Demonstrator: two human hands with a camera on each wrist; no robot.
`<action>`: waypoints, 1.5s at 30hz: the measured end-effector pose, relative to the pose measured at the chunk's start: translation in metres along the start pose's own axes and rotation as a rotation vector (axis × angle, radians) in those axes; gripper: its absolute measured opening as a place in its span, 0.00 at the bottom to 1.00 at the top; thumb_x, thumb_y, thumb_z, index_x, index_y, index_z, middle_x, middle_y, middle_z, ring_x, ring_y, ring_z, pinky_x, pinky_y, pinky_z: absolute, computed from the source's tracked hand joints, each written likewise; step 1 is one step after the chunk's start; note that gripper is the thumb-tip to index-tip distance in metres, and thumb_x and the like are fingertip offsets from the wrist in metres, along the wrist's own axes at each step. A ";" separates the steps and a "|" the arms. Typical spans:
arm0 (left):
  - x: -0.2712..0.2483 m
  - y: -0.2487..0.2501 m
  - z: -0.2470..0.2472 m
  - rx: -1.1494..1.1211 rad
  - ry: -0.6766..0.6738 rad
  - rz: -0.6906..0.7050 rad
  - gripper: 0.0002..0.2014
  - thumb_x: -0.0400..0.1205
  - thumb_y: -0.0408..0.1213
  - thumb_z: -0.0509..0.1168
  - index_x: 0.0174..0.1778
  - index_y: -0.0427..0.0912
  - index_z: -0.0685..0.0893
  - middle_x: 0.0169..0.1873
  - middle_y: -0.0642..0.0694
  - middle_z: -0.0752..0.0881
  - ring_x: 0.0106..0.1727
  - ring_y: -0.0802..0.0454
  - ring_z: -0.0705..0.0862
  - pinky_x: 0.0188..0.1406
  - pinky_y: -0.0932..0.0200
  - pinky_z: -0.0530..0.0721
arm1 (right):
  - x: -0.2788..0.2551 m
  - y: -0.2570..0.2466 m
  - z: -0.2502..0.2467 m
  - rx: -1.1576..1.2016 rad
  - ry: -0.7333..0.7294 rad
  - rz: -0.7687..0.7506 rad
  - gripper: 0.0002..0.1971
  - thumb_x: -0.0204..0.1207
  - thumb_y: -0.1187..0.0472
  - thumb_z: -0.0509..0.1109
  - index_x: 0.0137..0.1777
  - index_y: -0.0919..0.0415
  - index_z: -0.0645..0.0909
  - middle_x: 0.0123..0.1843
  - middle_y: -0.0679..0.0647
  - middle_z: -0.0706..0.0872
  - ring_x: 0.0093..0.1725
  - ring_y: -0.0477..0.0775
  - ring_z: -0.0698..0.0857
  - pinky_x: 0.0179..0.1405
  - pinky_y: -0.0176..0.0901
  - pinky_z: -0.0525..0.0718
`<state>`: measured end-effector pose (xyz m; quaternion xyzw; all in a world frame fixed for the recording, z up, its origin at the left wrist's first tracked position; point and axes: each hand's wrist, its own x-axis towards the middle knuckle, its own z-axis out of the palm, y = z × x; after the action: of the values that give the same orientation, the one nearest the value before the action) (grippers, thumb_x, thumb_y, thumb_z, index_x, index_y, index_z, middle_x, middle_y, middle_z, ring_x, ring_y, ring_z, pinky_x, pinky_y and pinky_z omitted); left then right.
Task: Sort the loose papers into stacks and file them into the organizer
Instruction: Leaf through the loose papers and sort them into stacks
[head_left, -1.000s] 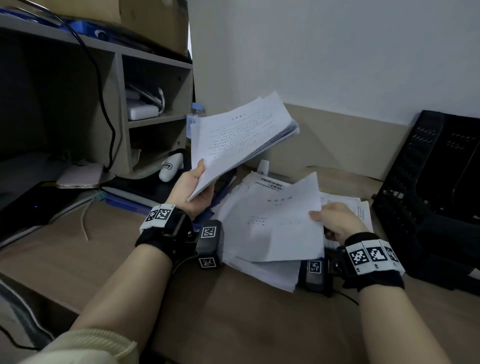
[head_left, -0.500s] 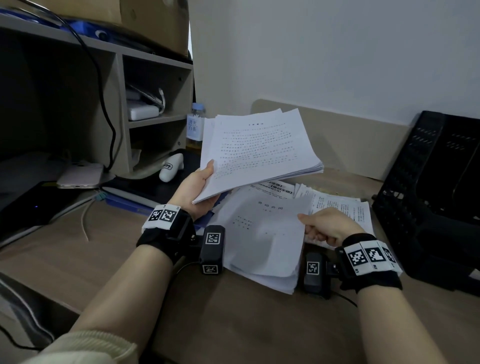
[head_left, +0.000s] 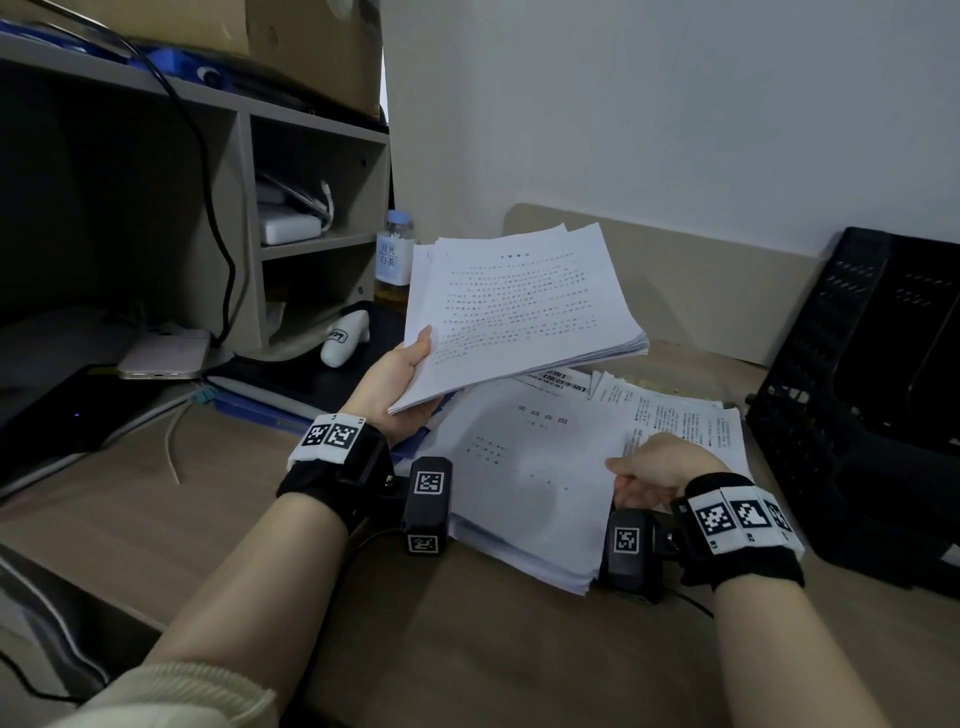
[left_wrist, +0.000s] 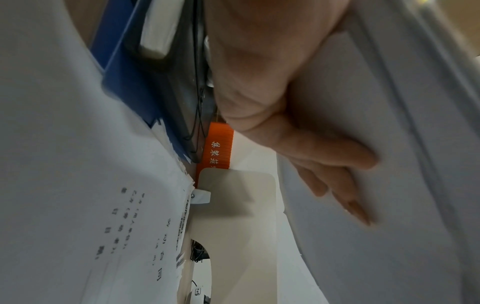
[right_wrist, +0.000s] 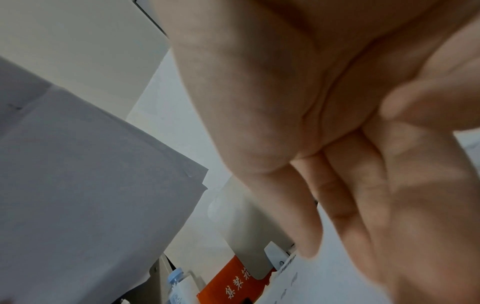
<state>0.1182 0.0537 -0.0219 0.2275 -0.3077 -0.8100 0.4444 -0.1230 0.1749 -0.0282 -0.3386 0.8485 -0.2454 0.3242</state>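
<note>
My left hand (head_left: 400, 379) grips a thick stack of printed papers (head_left: 519, 312) above the desk, thumb on top and fingers (left_wrist: 324, 160) flat under the stack (left_wrist: 389, 185). A loose pile of sheets (head_left: 519, 467) lies spread on the desk below it. My right hand (head_left: 654, 467) hovers at the right edge of the top sheet, its fingertips touching the paper. From the right wrist its fingers (right_wrist: 337, 185) look nearly straight with nothing between them. The black mesh organizer (head_left: 857, 389) stands at the far right, tilted back.
A wooden shelf unit (head_left: 249, 208) fills the left, with a phone (head_left: 166, 353), a white device (head_left: 345, 335) and a tea bottle (head_left: 395, 260) near it. A blue folder (head_left: 260, 405) lies under the pile's left side. An orange box (left_wrist: 219, 148) sits behind the papers.
The left hand has levelled its stack and brought it lower. The right hand has laid the lifted sheet flat on the pile and drawn back toward me.
</note>
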 end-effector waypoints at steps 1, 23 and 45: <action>0.000 0.000 0.000 0.015 -0.003 0.002 0.13 0.88 0.42 0.60 0.61 0.39 0.81 0.41 0.43 0.93 0.38 0.51 0.92 0.38 0.59 0.91 | 0.001 0.001 0.000 0.002 -0.011 0.009 0.15 0.80 0.59 0.70 0.40 0.73 0.82 0.27 0.62 0.88 0.23 0.52 0.85 0.14 0.33 0.75; 0.015 -0.009 -0.011 0.416 -0.011 0.051 0.17 0.89 0.40 0.56 0.70 0.34 0.76 0.55 0.38 0.89 0.47 0.46 0.90 0.45 0.53 0.88 | -0.015 -0.012 -0.005 0.374 0.196 -0.328 0.30 0.87 0.41 0.41 0.71 0.59 0.75 0.51 0.53 0.85 0.43 0.53 0.82 0.39 0.44 0.75; 0.015 -0.009 -0.011 0.446 -0.080 0.075 0.12 0.89 0.42 0.56 0.58 0.39 0.80 0.37 0.45 0.93 0.34 0.51 0.92 0.28 0.62 0.87 | 0.003 -0.011 0.003 0.416 0.399 -0.604 0.12 0.79 0.57 0.67 0.33 0.56 0.78 0.46 0.54 0.87 0.45 0.56 0.85 0.47 0.48 0.82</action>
<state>0.1121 0.0412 -0.0375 0.2763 -0.5047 -0.7133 0.4003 -0.1178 0.1651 -0.0248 -0.4455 0.6894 -0.5567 0.1283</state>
